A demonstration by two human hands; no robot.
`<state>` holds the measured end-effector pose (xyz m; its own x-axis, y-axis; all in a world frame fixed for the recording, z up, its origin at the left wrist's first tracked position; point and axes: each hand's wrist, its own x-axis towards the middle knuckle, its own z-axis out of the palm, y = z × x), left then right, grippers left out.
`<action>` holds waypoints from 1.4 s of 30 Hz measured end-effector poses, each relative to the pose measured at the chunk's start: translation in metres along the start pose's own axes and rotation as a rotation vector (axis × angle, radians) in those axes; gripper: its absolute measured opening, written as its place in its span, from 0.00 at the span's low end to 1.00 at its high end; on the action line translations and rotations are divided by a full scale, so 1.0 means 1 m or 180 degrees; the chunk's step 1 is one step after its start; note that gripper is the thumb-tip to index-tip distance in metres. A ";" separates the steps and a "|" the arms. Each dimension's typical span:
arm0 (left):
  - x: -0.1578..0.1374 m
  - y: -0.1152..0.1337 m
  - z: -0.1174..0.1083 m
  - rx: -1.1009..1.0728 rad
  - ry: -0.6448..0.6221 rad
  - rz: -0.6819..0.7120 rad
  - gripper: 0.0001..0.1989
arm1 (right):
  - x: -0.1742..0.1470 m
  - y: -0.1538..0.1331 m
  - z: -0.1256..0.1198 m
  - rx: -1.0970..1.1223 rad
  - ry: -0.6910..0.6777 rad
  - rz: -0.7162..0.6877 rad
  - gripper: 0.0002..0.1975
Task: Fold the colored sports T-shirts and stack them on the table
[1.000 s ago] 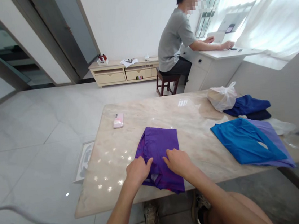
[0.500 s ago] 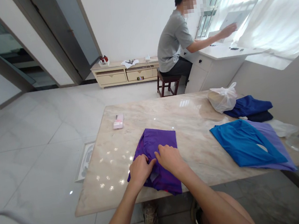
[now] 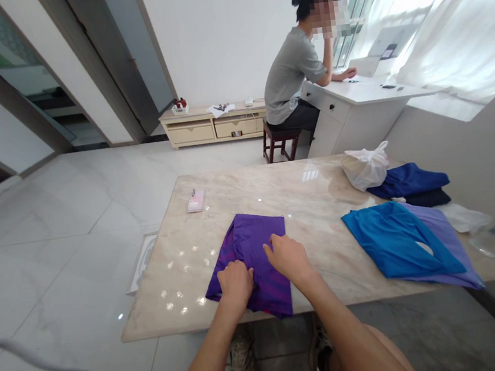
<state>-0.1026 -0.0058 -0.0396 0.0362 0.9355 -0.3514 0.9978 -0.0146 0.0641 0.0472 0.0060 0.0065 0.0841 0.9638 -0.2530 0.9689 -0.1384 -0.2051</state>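
A folded purple cloth (image 3: 260,244) lies near the front edge of the table, with a red bit showing at its lower edge. It looks like a garment, but its kind is not clear. On its left-middle part my left hand (image 3: 235,280) has its fingers curled into the fabric, closed on a fold. My right hand (image 3: 288,255) hovers at or just over the cloth's right edge, fingers slightly bent and the thumb apart, with nothing visible in it. Whether its fingertips touch the fabric is unclear.
On the marble-patterned table (image 3: 323,284), a blue cloth (image 3: 394,240) overlaps a lavender one (image 3: 455,244) at right. Behind them are a white plastic bag (image 3: 365,168) and dark blue fabric (image 3: 413,178). A small pink pack (image 3: 196,201) lies far left. A person (image 3: 292,71) sits at a white desk.
My right hand has moved off the middle of the purple cloth toward its right edge. My left hand has curled more. The seated person has lowered one arm to the desk and raised the other to the head.
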 end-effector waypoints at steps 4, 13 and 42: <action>0.001 0.003 -0.014 -0.0136 0.0140 0.0108 0.17 | -0.003 0.003 -0.002 -0.0017 -0.0051 0.0032 0.17; 0.020 -0.007 -0.004 -0.1054 0.0004 -0.0121 0.20 | 0.002 -0.008 0.006 -0.0070 -0.0087 -0.0065 0.17; 0.045 -0.091 -0.018 0.0132 0.0739 -0.0426 0.18 | 0.007 0.020 0.027 -0.0336 -0.1034 -0.0682 0.22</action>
<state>-0.1926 0.0443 -0.0442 -0.1048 0.9859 -0.1304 0.9945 0.1046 -0.0083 0.0613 0.0037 -0.0248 -0.1838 0.8438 -0.5042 0.9765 0.0982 -0.1916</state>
